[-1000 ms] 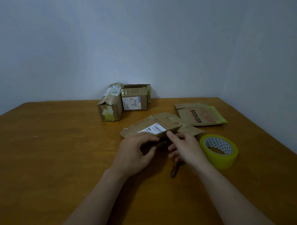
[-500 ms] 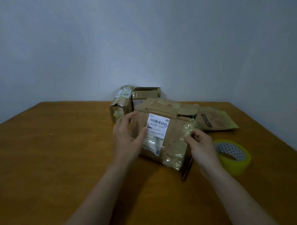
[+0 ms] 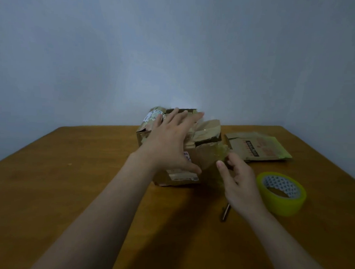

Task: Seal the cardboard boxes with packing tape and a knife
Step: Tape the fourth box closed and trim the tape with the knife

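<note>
Now the left hand (image 3: 170, 146) spans the box (image 3: 204, 157), grip spread. Right hand (image 3: 239, 184) sits at its 3 o'clock corner; grip unclear.

On the brown wooden bench (image 3: 70, 191) a worn cardboard box (image 3: 204, 157) is stood at the middle, with more taped boxes (image 3: 151, 121) set just behind. A flattened carton (image 3: 260, 147) is laid to the right, a roll of yellow-green packing tape (image 3: 278, 207) nearer, and a partly hidden knife (image 3: 225, 213) beside it.
</note>
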